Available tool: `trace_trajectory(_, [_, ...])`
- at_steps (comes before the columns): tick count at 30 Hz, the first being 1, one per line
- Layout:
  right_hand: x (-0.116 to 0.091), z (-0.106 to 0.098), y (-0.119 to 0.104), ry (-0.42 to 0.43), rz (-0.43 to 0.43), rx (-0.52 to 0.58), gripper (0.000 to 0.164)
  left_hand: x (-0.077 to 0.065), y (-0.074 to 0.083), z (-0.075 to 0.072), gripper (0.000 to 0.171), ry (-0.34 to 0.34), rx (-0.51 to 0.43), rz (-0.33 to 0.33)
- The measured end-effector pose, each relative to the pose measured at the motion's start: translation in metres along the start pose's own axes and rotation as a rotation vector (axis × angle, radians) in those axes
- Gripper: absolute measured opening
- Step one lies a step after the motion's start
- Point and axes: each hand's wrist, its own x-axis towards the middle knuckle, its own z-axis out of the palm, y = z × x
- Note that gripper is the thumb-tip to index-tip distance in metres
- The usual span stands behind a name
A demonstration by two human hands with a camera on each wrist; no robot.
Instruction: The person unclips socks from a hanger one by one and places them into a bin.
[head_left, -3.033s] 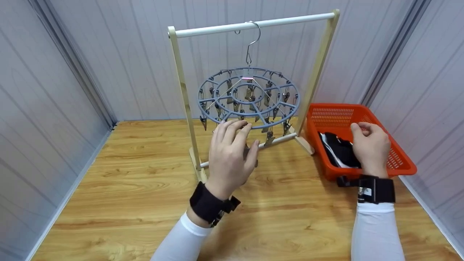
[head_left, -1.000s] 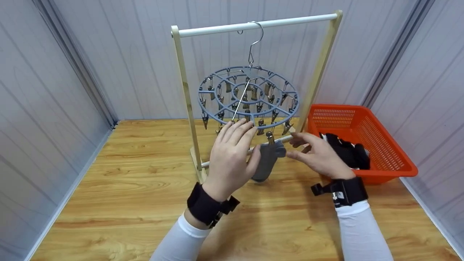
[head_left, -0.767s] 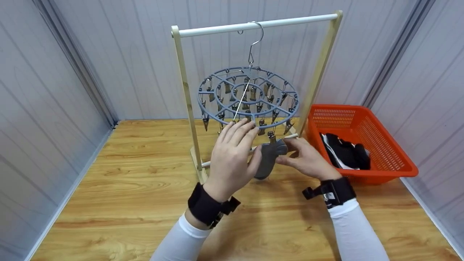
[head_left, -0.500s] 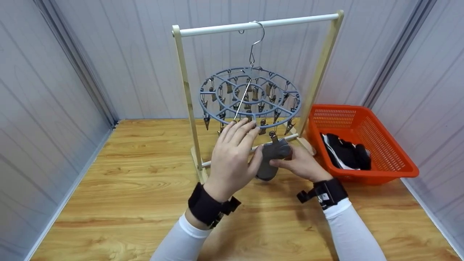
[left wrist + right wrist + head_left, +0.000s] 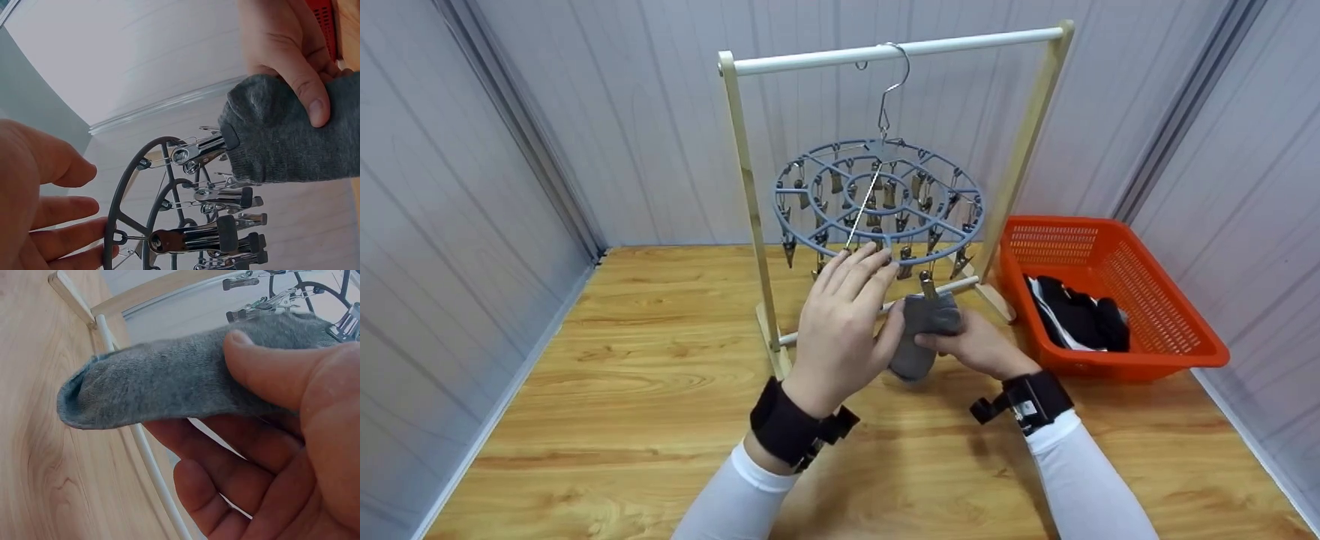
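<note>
A grey sock [image 5: 911, 361] hangs from a metal clip [image 5: 928, 285] at the near edge of a round blue-grey clip hanger [image 5: 883, 151]. My right hand [image 5: 979, 343] pinches the sock from the right, thumb on the near face and fingers behind it. In the right wrist view the sock [image 5: 152, 385] stretches out past the thumb. My left hand [image 5: 844, 322] has its fingertips at the hanger's near rim, fingers fairly straight. The left wrist view shows the left thumb apart from the ring, and a clip [image 5: 197, 152] biting the sock's cuff [image 5: 244, 163].
A wooden rack with a white top bar [image 5: 825, 60] carries the hanger by its hook [image 5: 894, 86]. Several other clips dangle below the ring. At the right, an orange basket [image 5: 1140, 361] holds black and white fabric items [image 5: 1076, 319]. Panel walls stand around the wooden table [image 5: 622, 420].
My right hand has come left from beside the basket and taken hold of the sock, which has swung slightly. The hanger has turned since the oldest frame. My left hand stays nearly in place.
</note>
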Motion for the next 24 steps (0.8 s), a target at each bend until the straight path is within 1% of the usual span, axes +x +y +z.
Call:
trace_trajectory(4, [-0.001, -0.001, -0.002, 0.01, 0.013, -0.004, 0.057, 0.001, 0.0, 0.001, 0.038, 0.01, 0.006, 0.012])
trace_trajectory(8, [-0.002, -0.003, -0.004, 0.007, 0.015, -0.017, 0.057, 0.001, 0.0, 0.001, 0.039, 0.033, -0.009, 0.027])
trace_trajectory(13, [-0.001, -0.005, -0.005, -0.017, -0.017, -0.024, 0.055, 0.002, 0.002, 0.002, 0.038, 0.089, -0.059, 0.069])
trace_trajectory(16, [-0.001, -0.005, -0.006, -0.027, -0.038, -0.054, 0.049, 0.002, 0.004, 0.004, 0.038, 0.102, -0.1, 0.093])
trace_trajectory(18, [0.0, -0.005, -0.006, -0.036, -0.048, -0.082, 0.045, 0.0, 0.005, 0.007, 0.036, 0.084, -0.124, 0.095])
trace_trajectory(20, [-0.001, -0.005, -0.006, -0.047, -0.058, -0.104, 0.042, -0.002, 0.006, 0.011, 0.035, 0.039, -0.149, 0.075])
trace_trajectory(22, [-0.002, -0.005, -0.007, -0.062, -0.06, -0.11, 0.042, -0.005, 0.006, 0.015, 0.036, -0.02, -0.166, 0.036])
trace_trajectory(24, [-0.003, -0.004, -0.007, -0.079, -0.065, -0.1, 0.044, -0.008, 0.005, 0.02, 0.039, -0.07, -0.177, -0.026])
